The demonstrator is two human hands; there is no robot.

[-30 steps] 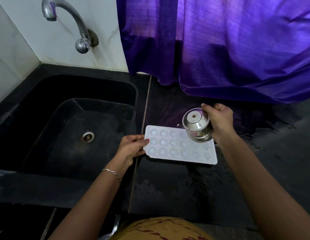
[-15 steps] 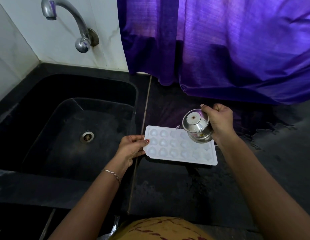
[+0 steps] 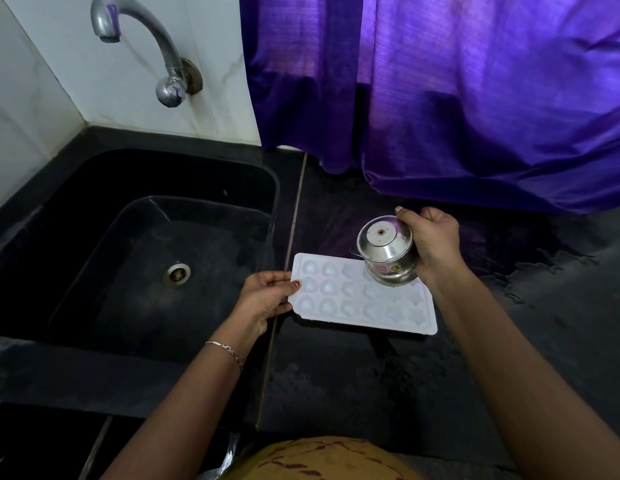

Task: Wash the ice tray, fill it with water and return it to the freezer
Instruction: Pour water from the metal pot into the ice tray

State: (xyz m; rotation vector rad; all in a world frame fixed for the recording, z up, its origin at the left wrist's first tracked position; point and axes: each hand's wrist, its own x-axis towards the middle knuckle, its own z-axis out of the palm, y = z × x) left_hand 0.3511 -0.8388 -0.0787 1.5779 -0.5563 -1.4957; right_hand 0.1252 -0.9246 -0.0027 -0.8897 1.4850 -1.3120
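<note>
The white tray [image 3: 357, 303] lies flat on the black surface [image 3: 370, 375] just right of the sink [image 3: 94, 209], its long axis running left to right, the right end slightly nearer. The left grip [image 3: 267, 299] pinches its left short edge, thumb on top, while the right grip [image 3: 434, 242] curls round a steel cup [image 3: 388, 254] tipped on its side over the tray's far right part. The surface is wet at right, a tap [image 3: 168, 88] juts from the white wall, a purple curtain [image 3: 474, 98] hangs at the far side, and the tray shows three rows of heart-shaped cells.
</note>
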